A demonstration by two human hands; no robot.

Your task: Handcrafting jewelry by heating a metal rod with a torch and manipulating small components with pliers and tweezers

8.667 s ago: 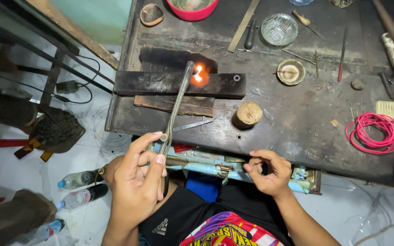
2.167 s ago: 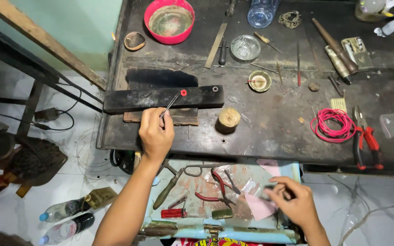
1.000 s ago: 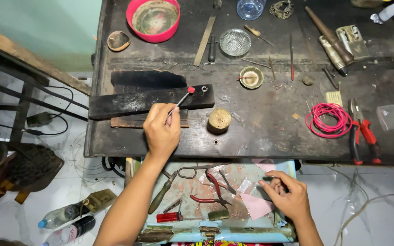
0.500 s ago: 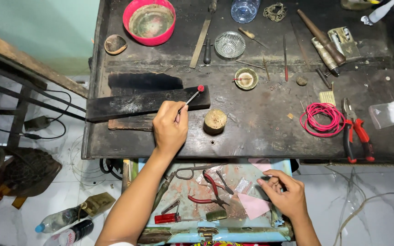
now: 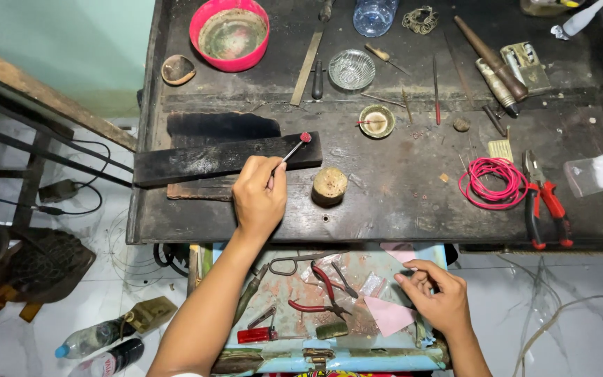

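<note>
Left hand (image 5: pixel 259 199) pinches tweezers (image 5: pixel 289 149) holding red-hot piece (image 5: pixel 306 137) over charred block (image 5: pixel 225 157); right hand (image 5: pixel 434 300) curled, fingertips pinched, contents unclear; step: heated piece held; next calls for steady set-down

We found bare bench (image 5: pixel 399 202) between the wooden stump (image 5: pixel 330 185) and the pink wire coil (image 5: pixel 491 183); farther back, files, a glass dish (image 5: pixel 354 68) and a small bowl (image 5: pixel 376 121) crowded it.

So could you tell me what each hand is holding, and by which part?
The left hand holds thin tweezers by their near end. The right hand pinches something too small to identify.
</note>
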